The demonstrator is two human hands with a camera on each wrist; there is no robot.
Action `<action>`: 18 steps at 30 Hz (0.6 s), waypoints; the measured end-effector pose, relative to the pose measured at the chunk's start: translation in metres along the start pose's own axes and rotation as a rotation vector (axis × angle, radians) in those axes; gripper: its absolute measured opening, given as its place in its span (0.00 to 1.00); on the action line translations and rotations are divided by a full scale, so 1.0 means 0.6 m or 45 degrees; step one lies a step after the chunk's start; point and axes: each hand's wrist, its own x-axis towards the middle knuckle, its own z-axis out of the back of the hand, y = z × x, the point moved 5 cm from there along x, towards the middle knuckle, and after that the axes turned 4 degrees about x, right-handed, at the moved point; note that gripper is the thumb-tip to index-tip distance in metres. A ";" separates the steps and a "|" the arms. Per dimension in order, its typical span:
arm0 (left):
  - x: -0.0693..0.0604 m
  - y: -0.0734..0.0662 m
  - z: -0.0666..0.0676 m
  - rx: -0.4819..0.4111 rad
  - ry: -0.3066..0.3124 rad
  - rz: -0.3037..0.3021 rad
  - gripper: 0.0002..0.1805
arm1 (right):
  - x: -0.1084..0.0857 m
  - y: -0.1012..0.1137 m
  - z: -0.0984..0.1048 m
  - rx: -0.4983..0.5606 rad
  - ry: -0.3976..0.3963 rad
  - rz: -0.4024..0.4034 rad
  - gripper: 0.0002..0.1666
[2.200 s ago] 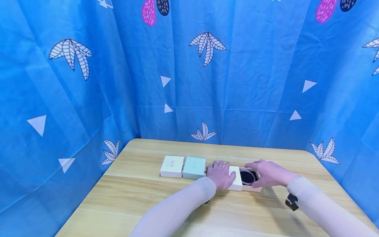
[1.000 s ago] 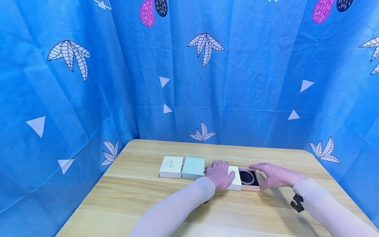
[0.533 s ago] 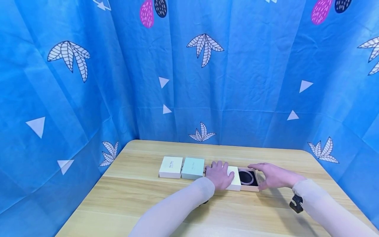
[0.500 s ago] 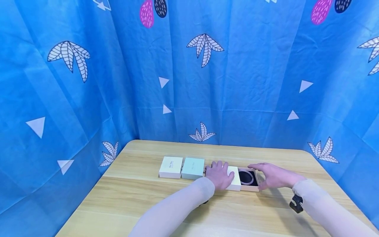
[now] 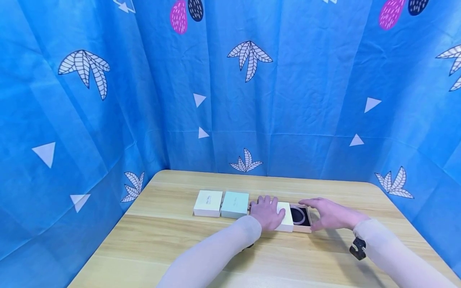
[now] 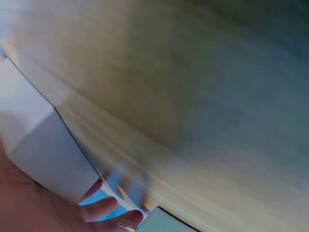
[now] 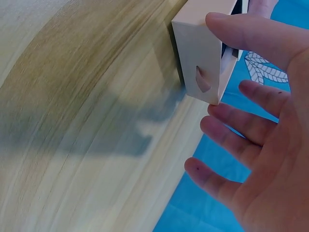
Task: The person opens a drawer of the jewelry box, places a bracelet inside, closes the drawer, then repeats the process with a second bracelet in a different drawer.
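Observation:
In the head view a white drawer-type gift box [image 5: 285, 221] lies on the table, its pinkish drawer [image 5: 301, 229] partly out to the right. A pale ring, like a bangle [image 5: 304, 216], rests on the drawer's black lining. My left hand [image 5: 267, 214] holds the cover's left part from above and hides much of it; the left wrist view shows the cover [image 6: 53, 150] against the palm. My right hand [image 5: 331, 214] spans the drawer's outer end. In the right wrist view, the thumb is on one edge of the drawer end [image 7: 200, 63], fingertips by the opposite edge.
To the left stand a closed cream box [image 5: 208, 202] and a closed mint-green box [image 5: 235, 204], side by side. They share the wooden table [image 5: 162, 240] with the white box. Blue patterned curtains [image 5: 306, 100] hang behind and beside the table.
After coming further out earlier, the drawer has slid a little left into its cover, and my right hand has moved left with it. My left hand stays on the cover.

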 end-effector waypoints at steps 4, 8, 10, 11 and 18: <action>-0.003 0.001 0.003 0.004 -0.008 -0.014 0.38 | 0.002 0.002 -0.001 0.010 -0.007 0.002 0.54; -0.005 0.001 0.006 0.012 -0.015 -0.039 0.37 | 0.004 0.002 -0.003 0.012 -0.014 -0.002 0.54; -0.007 0.001 0.009 0.017 -0.024 -0.047 0.36 | 0.005 0.003 -0.005 0.015 -0.018 -0.003 0.55; -0.009 0.001 0.011 0.019 -0.029 -0.050 0.36 | 0.005 0.003 -0.006 0.017 -0.020 -0.001 0.55; -0.015 0.002 0.016 0.014 -0.033 -0.047 0.36 | 0.009 0.006 -0.010 0.021 -0.032 0.006 0.55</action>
